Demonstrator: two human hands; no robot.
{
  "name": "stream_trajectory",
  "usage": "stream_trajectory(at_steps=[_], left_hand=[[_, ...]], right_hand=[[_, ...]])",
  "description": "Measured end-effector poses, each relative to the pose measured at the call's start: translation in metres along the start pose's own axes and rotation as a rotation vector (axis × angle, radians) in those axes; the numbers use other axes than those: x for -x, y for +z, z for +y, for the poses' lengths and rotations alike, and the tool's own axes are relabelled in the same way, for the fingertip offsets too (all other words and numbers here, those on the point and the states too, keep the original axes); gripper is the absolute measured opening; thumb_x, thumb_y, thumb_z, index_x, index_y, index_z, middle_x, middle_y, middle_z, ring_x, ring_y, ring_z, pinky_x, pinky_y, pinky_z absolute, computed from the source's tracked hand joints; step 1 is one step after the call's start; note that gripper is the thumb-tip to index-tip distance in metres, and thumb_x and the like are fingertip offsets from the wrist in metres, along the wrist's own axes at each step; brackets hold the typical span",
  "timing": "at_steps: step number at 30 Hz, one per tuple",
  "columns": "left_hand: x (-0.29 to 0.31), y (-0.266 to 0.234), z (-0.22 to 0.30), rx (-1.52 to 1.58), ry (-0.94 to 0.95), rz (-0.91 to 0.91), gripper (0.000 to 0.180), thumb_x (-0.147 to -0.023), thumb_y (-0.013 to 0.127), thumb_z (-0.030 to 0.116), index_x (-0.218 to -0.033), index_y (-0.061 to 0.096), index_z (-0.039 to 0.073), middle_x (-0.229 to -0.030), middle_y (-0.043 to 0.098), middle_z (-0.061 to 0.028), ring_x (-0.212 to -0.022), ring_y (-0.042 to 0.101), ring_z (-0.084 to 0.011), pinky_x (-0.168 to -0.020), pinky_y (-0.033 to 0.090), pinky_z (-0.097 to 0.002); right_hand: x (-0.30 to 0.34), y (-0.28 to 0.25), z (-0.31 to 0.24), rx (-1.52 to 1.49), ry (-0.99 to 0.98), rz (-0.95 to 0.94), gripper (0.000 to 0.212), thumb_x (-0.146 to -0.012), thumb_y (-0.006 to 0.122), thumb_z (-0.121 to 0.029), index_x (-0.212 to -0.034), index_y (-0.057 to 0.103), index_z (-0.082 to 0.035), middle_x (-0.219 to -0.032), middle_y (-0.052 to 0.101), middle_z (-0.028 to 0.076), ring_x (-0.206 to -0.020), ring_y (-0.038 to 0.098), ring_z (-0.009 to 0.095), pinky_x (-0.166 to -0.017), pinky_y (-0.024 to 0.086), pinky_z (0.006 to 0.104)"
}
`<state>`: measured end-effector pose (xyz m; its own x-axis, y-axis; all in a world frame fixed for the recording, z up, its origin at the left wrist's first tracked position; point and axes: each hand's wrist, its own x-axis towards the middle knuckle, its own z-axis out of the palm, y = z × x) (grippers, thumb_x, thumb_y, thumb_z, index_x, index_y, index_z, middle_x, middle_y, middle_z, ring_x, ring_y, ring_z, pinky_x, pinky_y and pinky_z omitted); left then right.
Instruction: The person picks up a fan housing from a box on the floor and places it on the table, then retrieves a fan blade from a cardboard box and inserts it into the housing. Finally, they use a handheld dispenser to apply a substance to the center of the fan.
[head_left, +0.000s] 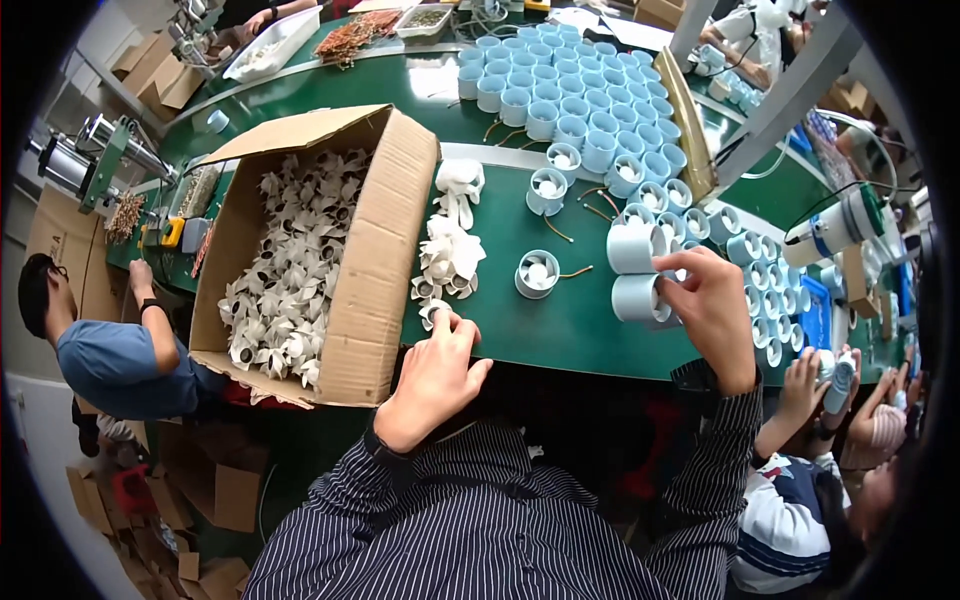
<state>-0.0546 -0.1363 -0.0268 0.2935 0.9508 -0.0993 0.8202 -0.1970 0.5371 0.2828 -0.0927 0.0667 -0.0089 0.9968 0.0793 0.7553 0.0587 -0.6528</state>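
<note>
My left hand [432, 385] is closed at the green table's near edge, its fingertips on a small white fan impeller [430, 312] with a dark hub. Beyond it lies a cluster of white impellers [450, 255]. On the right, my right hand [708, 310] grips two light blue cylindrical housings tipped on their sides, a far one [630, 248] and a near one [636, 298]; fingers and thumb reach into their open ends. Between my hands stands an upright blue housing [537, 274] with a white impeller inside and a short wire.
An open cardboard box [385, 270] full of white impellers stands left of my left hand. Rows of blue housings [570, 100] fill the far right of the table, against a cardboard strip [690, 125]. A person [130, 350] works at left, another [790, 510] at right.
</note>
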Motion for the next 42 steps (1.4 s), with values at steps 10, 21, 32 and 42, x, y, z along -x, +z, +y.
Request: stream_trajectory(at_steps=[10, 21, 32, 42], left_hand=[[0.01, 0.003, -0.019, -0.001, 0.03, -0.02, 0.037, -0.091, 0.082, 0.021, -0.116, 0.063, 0.002, -0.116, 0.06, -0.0199, -0.09, 0.07, -0.041, -0.08, 0.057, -0.0503], [0.027, 0.004, -0.004, 0.057, 0.178, -0.193, 0.034, -0.103, 0.074, 0.018, -0.128, 0.064, -0.002, -0.114, 0.067, -0.0104, -0.074, 0.06, -0.0116, -0.066, 0.049, -0.0295], [0.039, 0.061, 0.098, 0.005, 0.42, -0.615, 0.022, -0.099, 0.071, 0.008, -0.119, 0.068, -0.001, -0.082, 0.068, -0.003, -0.069, 0.058, -0.0088, -0.062, 0.045, -0.0261], [0.043, 0.068, 0.121, -0.237, 0.352, -0.647, 0.024, -0.099, 0.072, 0.009, -0.121, 0.068, -0.001, -0.092, 0.068, -0.0037, -0.075, 0.06, -0.0099, -0.069, 0.05, -0.0253]], right_hand=[[0.113, -0.03, -0.013, -0.311, 0.165, 0.277, 0.02, -0.089, 0.075, 0.009, -0.109, 0.077, 0.005, -0.117, 0.072, 0.007, -0.086, 0.072, 0.01, -0.075, 0.055, 0.0223], [0.353, -0.039, -0.014, -0.495, 0.415, 0.239, 0.024, -0.08, 0.08, 0.005, -0.103, 0.083, -0.001, -0.108, 0.076, 0.01, -0.088, 0.073, 0.018, -0.074, 0.056, 0.0267], [0.668, 0.211, 0.095, -0.564, 1.704, 0.281, 0.026, -0.082, 0.081, -0.011, -0.106, 0.083, 0.0, -0.093, 0.079, 0.015, -0.084, 0.076, 0.024, -0.076, 0.061, 0.0371], [0.666, 0.628, 0.269, -0.999, 2.462, 0.426, 0.027, -0.105, 0.064, -0.022, -0.117, 0.08, -0.004, -0.117, 0.078, 0.021, -0.101, 0.075, 0.036, -0.088, 0.061, 0.0513]])
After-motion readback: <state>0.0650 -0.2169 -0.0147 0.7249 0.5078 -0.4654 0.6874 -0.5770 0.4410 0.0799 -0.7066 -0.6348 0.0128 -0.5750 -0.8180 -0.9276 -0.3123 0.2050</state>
